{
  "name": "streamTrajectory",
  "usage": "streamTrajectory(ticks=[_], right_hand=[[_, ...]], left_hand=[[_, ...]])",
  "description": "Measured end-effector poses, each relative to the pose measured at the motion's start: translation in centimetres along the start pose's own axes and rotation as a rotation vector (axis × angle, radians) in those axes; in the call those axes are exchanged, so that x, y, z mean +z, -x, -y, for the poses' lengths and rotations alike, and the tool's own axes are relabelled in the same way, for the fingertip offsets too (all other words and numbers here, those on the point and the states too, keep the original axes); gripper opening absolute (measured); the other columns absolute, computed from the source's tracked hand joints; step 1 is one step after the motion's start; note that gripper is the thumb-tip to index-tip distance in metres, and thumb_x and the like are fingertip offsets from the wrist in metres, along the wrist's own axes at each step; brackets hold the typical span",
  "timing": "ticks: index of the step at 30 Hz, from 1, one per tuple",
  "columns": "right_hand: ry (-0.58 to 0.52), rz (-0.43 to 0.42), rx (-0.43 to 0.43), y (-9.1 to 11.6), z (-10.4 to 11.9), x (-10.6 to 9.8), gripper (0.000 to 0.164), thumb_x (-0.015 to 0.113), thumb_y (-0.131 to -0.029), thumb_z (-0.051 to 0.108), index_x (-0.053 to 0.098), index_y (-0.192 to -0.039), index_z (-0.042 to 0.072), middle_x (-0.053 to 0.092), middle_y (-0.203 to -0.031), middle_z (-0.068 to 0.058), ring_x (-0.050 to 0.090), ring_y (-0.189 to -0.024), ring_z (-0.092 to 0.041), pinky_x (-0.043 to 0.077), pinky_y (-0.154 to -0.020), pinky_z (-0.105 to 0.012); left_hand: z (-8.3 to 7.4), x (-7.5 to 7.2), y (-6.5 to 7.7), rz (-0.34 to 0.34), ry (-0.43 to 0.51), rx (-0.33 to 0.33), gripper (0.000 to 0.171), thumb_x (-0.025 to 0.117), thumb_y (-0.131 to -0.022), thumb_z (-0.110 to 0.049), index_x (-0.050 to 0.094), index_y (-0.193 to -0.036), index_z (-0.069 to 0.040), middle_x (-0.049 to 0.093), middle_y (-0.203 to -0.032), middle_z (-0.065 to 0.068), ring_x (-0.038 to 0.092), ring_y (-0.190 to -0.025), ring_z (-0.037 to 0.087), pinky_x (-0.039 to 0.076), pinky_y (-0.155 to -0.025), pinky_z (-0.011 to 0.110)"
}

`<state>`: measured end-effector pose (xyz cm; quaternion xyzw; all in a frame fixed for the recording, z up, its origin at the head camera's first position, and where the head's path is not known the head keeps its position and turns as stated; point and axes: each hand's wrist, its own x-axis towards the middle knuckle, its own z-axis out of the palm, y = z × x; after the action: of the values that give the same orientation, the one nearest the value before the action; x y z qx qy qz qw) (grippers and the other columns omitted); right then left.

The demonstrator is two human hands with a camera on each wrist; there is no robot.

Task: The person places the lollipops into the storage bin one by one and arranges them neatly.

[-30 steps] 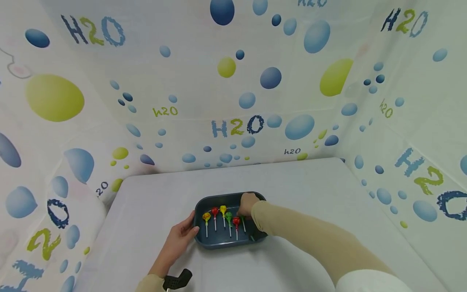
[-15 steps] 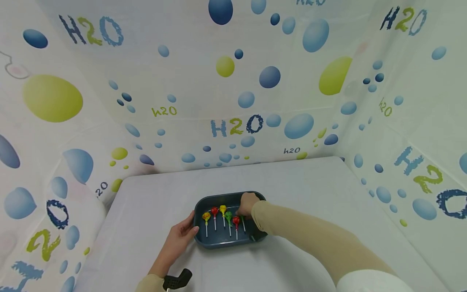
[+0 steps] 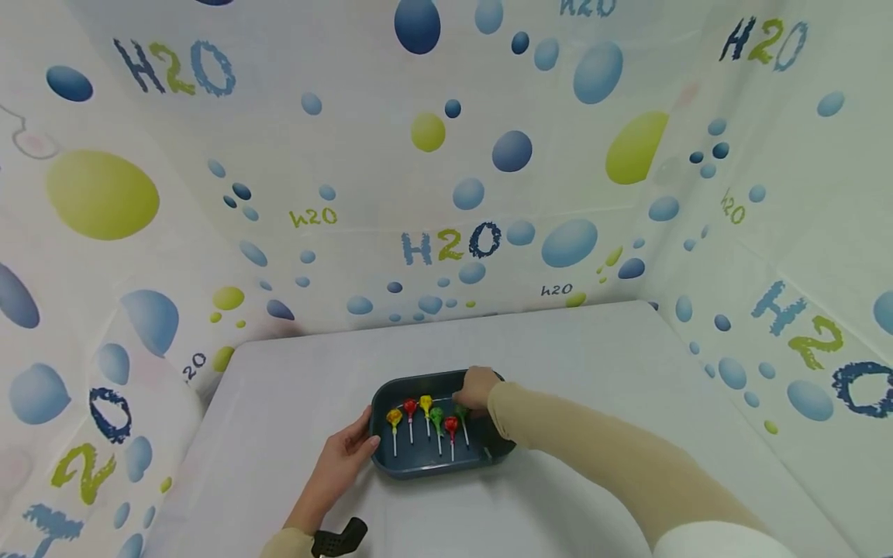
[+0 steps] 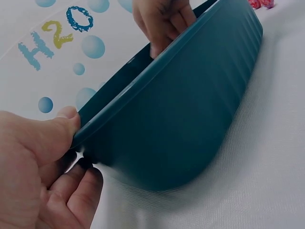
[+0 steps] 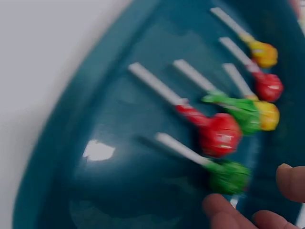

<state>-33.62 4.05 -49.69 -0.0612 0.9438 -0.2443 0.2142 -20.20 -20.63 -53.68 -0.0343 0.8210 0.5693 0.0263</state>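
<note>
A dark blue-green tray (image 3: 412, 470) sits on the white table. My left hand (image 3: 345, 452) grips its left end, thumb on the rim and fingers below, as the left wrist view shows. Inside lie several lollipops with white sticks: yellow, red and green wrapped heads in a loose row. My right hand (image 3: 477, 387) is down in the tray's right part. Beside it is the rightmost green lollipop (image 5: 228, 177). In the right wrist view, thumb and fingers (image 5: 224, 214) stand apart next to that green head, with nothing between them. A red lollipop (image 5: 219, 134) lies just left of it.
White cloth covers the table (image 3: 300, 387). Sheets printed with bubbles and lettering (image 3: 452, 244) rise behind and on both sides. Small red wrapped things (image 4: 262, 4) show beyond the tray in the left wrist view. A black strap device (image 3: 339, 537) is on the left wrist.
My right hand has let go of the rightmost green lollipop and shifted slightly right and up, so its green head now shows. My left hand keeps its grip on the tray.
</note>
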Motion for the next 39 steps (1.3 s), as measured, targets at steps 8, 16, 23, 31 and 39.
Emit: streamTrajectory(ticks=[8,16,23,31,39], right_hand=[[-0.310,-0.043,-0.199,3.3,-1.8,-6.3,0.026,0.063,-0.102,0.022,0.068,-0.106,-0.004,0.076,-0.090,-0.013,0.077,-0.080,-0.019,0.066,-0.080,-0.034],[-0.415,-0.304,-0.382,5.8,-10.2,-11.9,0.028,0.062,-0.103,0.017,0.067,-0.125,-0.002,0.071,-0.119,-0.020,0.072,-0.110,-0.035,0.062,-0.097,-0.043],[-0.319,-0.321,-0.302,6.3,-17.5,-12.3,0.032,0.061,-0.104,0.019,0.067,-0.131,0.002,0.069,-0.128,-0.021,0.068,-0.115,-0.037,0.058,-0.103,-0.051],[-0.199,-0.202,-0.275,7.1,-22.0,-8.2,0.029,0.065,-0.100,0.014,0.071,-0.125,0.001,0.074,-0.123,-0.017,0.069,-0.118,-0.036,0.058,-0.103,-0.050],[-0.100,-0.158,-0.260,8.0,-23.0,-6.0,0.027,0.070,-0.096,0.013,0.075,-0.121,0.004,0.078,-0.114,-0.011,0.071,-0.109,-0.028,0.061,-0.096,-0.045]], left_hand=[[0.1,0.3,0.1,0.004,-0.009,0.000,0.061,0.062,-0.101,-0.008,0.036,-0.156,0.000,0.036,-0.163,0.017,0.042,-0.147,0.034,0.046,-0.110,0.035],[-0.2,-0.5,-0.1,0.001,-0.079,0.021,0.062,0.061,-0.102,-0.009,0.034,-0.157,0.000,0.036,-0.163,0.017,0.043,-0.147,0.032,0.045,-0.110,0.035],[0.1,-0.7,-0.2,0.002,-0.091,-0.006,0.062,0.060,-0.103,-0.010,0.032,-0.158,-0.001,0.034,-0.164,0.018,0.041,-0.148,0.033,0.044,-0.111,0.035],[0.2,-0.1,-0.2,0.007,-0.069,-0.022,0.063,0.059,-0.103,-0.008,0.031,-0.159,-0.001,0.033,-0.164,0.017,0.039,-0.148,0.031,0.044,-0.110,0.032],[-0.2,0.3,0.0,0.017,-0.071,-0.010,0.062,0.060,-0.103,-0.009,0.032,-0.158,0.001,0.033,-0.164,0.019,0.039,-0.148,0.032,0.043,-0.111,0.035]])
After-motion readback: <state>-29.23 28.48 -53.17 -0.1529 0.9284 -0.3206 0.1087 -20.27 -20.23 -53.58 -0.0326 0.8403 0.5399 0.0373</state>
